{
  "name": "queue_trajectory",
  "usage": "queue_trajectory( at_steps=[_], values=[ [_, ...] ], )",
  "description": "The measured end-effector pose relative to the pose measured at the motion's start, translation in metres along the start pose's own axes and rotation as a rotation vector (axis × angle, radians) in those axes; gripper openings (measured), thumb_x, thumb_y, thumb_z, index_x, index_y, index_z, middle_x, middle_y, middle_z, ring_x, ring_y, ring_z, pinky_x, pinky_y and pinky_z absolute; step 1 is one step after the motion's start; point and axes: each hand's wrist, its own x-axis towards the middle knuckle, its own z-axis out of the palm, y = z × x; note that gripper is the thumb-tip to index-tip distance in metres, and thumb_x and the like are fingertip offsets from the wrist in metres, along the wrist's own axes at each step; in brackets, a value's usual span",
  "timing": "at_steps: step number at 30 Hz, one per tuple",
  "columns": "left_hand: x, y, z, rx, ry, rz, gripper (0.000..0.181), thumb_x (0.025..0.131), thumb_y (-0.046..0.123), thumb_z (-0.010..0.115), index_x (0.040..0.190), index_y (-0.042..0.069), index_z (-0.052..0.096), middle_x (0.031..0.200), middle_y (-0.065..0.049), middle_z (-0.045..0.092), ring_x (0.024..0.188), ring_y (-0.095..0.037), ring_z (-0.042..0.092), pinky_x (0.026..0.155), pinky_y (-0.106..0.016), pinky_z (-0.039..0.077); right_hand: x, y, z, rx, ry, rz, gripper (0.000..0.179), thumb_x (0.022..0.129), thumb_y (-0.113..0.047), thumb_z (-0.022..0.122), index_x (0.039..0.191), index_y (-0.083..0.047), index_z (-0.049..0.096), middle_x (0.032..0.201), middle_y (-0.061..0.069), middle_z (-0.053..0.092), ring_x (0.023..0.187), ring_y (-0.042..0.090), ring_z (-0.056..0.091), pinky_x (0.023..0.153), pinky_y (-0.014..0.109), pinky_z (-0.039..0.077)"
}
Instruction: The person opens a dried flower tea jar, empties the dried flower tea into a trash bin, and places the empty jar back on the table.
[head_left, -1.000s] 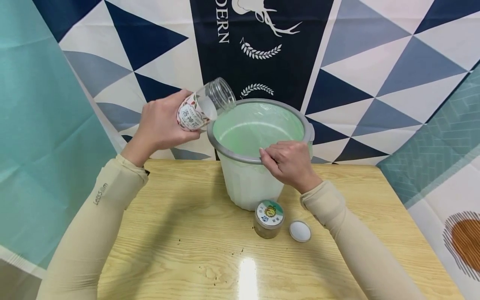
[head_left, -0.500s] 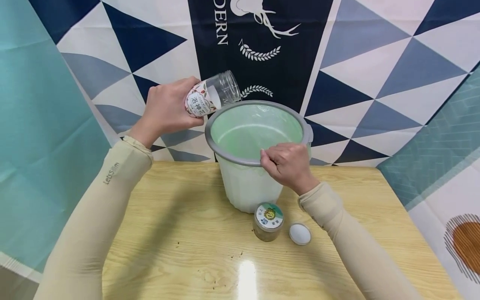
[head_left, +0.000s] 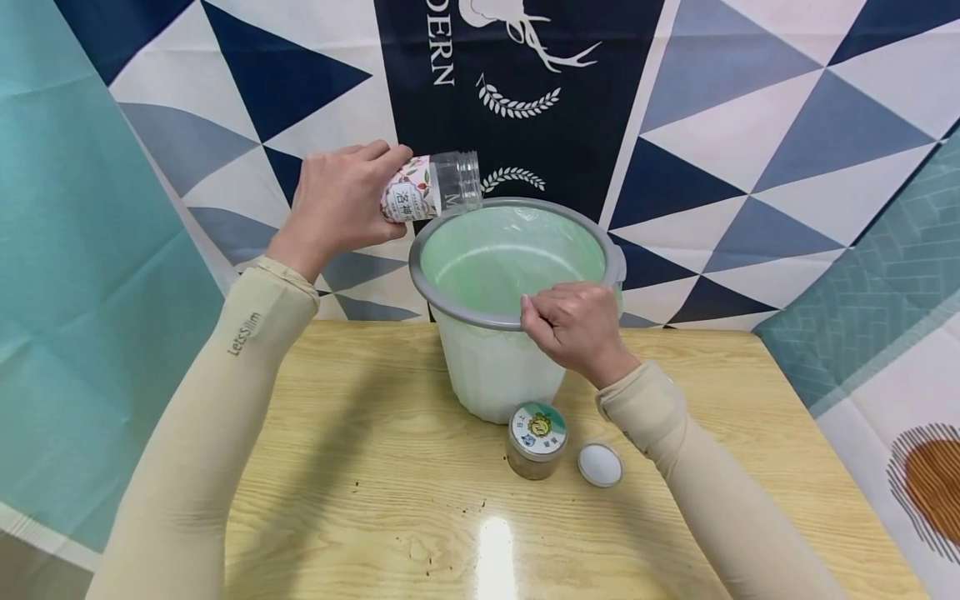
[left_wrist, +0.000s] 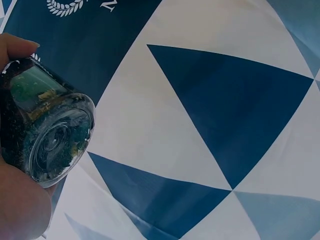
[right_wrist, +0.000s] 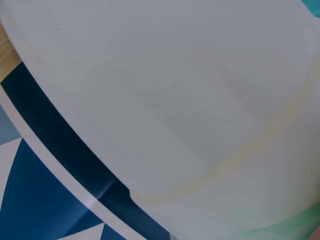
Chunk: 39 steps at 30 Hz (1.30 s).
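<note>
Patterned cloth in navy, grey and white fills the upper frame, behind a pale wooden table spanning the lower half. At centre, a white bin with a grey rim and green liner stands on it. Upper left of centre, the person's left hand is wrapped around a clear, labelled jar, tipped almost level, its uncapped mouth at the bin's far-left edge. Right of centre, the right hand is curled over the near rim. A lidded jar sits below the bin, with a small white disc just to its right.

The step seems to be emptying the jar into the bin; whether anything remains inside is unclear. Continuing would call for a steeper tilt, mouth well inside the rim, bin held steady.
</note>
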Motion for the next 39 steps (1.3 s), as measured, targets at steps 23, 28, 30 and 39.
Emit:
queue_trajectory(
  at_steps=[23, 28, 30, 39],
  values=[
    [0.007, 0.010, 0.001, 0.136, 0.018, 0.097, 0.064, 0.082, 0.023, 0.080, 0.141, 0.018, 0.058, 0.129, -0.013, 0.066, 0.110, -0.037, 0.064, 0.090, -0.055, 0.059, 0.001, -0.002, 0.000, 0.008, -0.021, 0.020, 0.052, 0.098, -0.022, 0.049, 0.047, -0.018, 0.042, 0.042, -0.004, 0.046, 0.040, 0.012, 0.040, 0.041, 0.024, 0.021],
    [0.008, 0.011, 0.001, 0.163, 0.029, 0.120, 0.061, 0.083, 0.020, 0.078, 0.141, 0.018, 0.057, 0.127, -0.014, 0.066, 0.109, -0.038, 0.064, 0.092, -0.055, 0.058, 0.001, -0.002, -0.001, 0.005, -0.021, 0.025, 0.052, 0.098, -0.022, 0.049, 0.046, -0.018, 0.042, 0.042, -0.004, 0.047, 0.040, 0.012, 0.041, 0.041, 0.024, 0.021],
    [0.008, 0.011, 0.002, 0.160, 0.032, 0.120, 0.061, 0.083, 0.020, 0.078, 0.140, 0.018, 0.057, 0.127, -0.014, 0.066, 0.108, -0.038, 0.064, 0.092, -0.055, 0.058, 0.000, -0.002, -0.001, 0.005, -0.022, 0.025, 0.052, 0.098, -0.022, 0.049, 0.046, -0.018, 0.042, 0.043, -0.004, 0.048, 0.040, 0.012, 0.041, 0.041, 0.024, 0.022],
    [0.008, 0.013, 0.002, 0.149, 0.037, 0.137, 0.056, 0.087, 0.020, 0.075, 0.140, 0.018, 0.057, 0.128, -0.014, 0.065, 0.108, -0.038, 0.062, 0.095, -0.055, 0.057, 0.000, -0.002, 0.000, 0.013, -0.017, 0.031, 0.052, 0.097, -0.022, 0.049, 0.046, -0.018, 0.043, 0.042, -0.004, 0.047, 0.040, 0.013, 0.041, 0.040, 0.024, 0.021]
  ],
)
